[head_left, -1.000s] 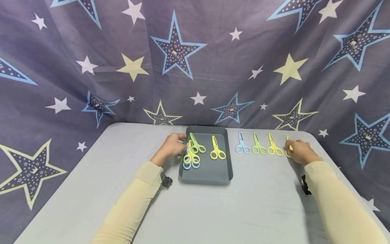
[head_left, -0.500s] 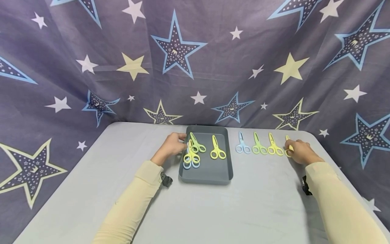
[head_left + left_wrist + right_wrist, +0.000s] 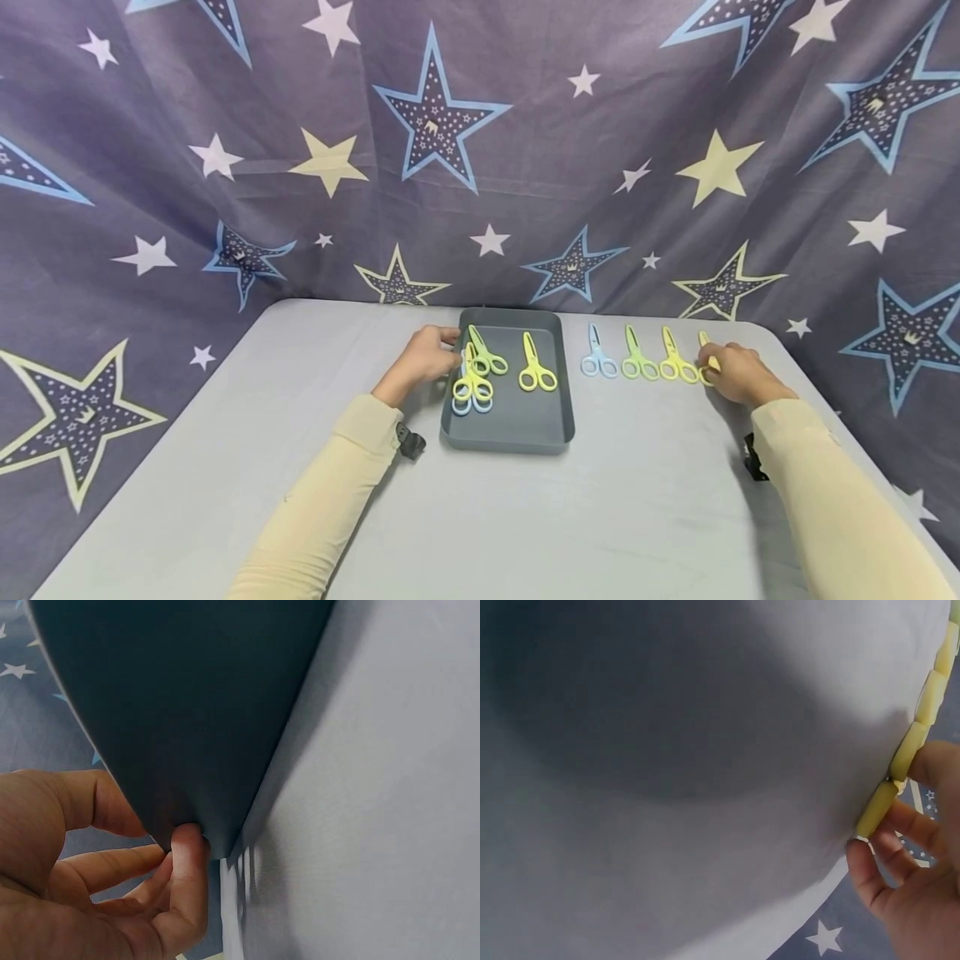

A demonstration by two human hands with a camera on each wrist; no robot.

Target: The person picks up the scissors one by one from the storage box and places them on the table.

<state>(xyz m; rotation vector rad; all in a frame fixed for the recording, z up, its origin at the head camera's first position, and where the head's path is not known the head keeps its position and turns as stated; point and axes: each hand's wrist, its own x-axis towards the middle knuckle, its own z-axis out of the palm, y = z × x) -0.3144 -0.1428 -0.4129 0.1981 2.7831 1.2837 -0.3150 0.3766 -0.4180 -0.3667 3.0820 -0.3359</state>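
Observation:
My left hand grips the left wall of a grey tray; in the left wrist view the thumb goes over the rim and a fingertip presses the outer side. Inside the tray lie yellow scissors on the right, and green scissors, yellow scissors and blue scissors overlapping on the left. At the right end of a row on the table, my right hand holds yellow scissors by the handles, thumb on one ring and fingers on the other. The hand covers part of them.
Left of the right hand, blue scissors, green scissors and yellow scissors lie side by side, tips toward the back. A star-patterned curtain hangs behind the white table.
My right hand has slid its yellow scissors slightly left, closer to the neighbouring yellow pair. The left hand and the tray have stayed put.

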